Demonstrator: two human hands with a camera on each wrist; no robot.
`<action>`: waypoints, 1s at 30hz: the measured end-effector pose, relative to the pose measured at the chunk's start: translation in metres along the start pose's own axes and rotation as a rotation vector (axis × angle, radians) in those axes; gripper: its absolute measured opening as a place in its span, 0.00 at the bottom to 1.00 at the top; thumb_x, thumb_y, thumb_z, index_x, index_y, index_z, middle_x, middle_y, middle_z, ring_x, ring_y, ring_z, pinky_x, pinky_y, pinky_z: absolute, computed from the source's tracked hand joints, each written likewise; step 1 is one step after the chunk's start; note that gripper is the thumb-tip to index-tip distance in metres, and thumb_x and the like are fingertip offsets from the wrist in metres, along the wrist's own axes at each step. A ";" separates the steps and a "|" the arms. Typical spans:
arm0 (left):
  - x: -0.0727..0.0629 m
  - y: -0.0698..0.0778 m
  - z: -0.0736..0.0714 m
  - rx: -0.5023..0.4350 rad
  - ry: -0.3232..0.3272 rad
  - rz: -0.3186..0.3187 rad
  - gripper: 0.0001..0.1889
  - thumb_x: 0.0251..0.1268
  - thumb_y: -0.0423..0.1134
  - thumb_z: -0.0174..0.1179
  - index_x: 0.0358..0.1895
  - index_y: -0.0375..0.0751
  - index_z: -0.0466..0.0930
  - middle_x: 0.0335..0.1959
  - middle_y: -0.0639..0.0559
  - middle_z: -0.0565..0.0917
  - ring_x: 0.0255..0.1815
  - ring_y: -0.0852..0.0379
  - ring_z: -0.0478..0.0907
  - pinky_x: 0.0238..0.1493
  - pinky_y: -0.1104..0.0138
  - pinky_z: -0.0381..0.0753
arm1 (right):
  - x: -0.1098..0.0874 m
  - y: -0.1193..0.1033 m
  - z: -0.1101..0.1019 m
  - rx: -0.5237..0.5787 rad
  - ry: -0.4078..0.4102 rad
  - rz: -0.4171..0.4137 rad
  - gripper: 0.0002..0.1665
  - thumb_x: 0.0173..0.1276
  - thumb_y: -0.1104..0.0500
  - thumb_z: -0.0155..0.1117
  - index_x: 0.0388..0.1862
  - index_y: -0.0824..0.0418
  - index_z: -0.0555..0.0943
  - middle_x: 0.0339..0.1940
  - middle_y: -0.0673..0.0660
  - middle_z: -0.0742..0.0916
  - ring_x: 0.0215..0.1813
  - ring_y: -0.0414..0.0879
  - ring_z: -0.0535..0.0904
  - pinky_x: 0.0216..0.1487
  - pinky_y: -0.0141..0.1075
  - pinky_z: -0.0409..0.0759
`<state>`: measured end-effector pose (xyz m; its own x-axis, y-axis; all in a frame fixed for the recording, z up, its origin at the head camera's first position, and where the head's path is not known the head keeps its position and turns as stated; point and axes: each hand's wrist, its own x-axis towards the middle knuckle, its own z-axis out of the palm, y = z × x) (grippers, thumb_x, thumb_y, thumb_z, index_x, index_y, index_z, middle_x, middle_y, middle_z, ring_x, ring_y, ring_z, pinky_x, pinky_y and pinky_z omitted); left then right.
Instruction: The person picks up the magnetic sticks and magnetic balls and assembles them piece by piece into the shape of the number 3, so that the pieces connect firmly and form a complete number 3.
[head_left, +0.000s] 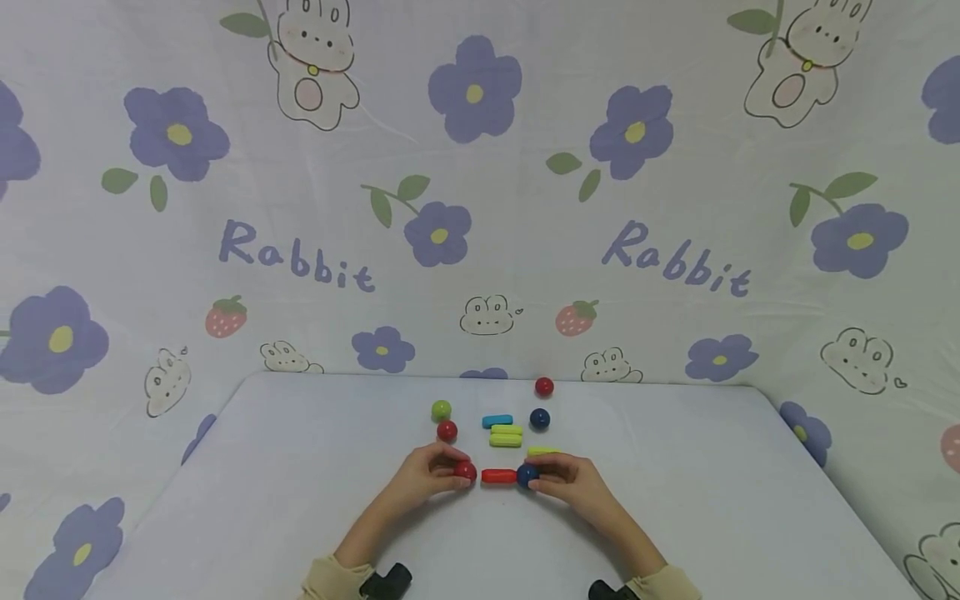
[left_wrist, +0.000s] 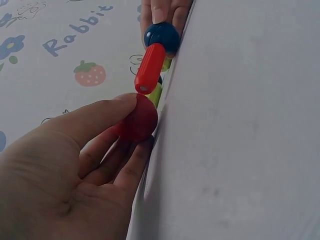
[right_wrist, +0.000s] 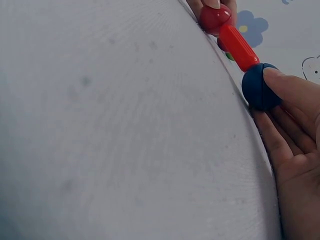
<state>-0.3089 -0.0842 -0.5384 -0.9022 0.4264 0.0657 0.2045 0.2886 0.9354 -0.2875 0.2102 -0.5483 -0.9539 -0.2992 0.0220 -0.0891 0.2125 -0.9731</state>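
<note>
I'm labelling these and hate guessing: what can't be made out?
Head: lower part of the yellow-green rod, behind the right hand.
Left wrist: full shape of a yellow-green piece, behind the red ball.
Right wrist: most of the left hand, cut off by the top edge.

So the right hand (right_wrist: 299,167) is pinching a blue ball (right_wrist: 255,90), thumb on one side and fingers underneath. A red stick (right_wrist: 239,48) pokes out of the ball toward a red ball (right_wrist: 216,20) in the left hand (right_wrist: 212,3), can't tell if those two touch. White table (right_wrist: 125,125) fills most of it, plus some flowery cloth (right_wrist: 280,40).
</note>
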 end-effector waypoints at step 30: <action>0.005 -0.001 0.008 -0.017 -0.068 0.074 0.23 0.58 0.33 0.68 0.58 0.42 0.77 0.59 0.43 0.81 0.64 0.46 0.76 0.66 0.56 0.73 | 0.000 0.001 0.000 -0.002 0.015 0.023 0.27 0.59 0.56 0.73 0.57 0.61 0.80 0.63 0.63 0.81 0.60 0.52 0.82 0.57 0.29 0.80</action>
<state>-0.3110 -0.0755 -0.5422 -0.8568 0.5035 0.1115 0.2628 0.2402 0.9345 -0.2878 0.2099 -0.5494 -0.9600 -0.2799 0.0029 -0.0673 0.2209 -0.9730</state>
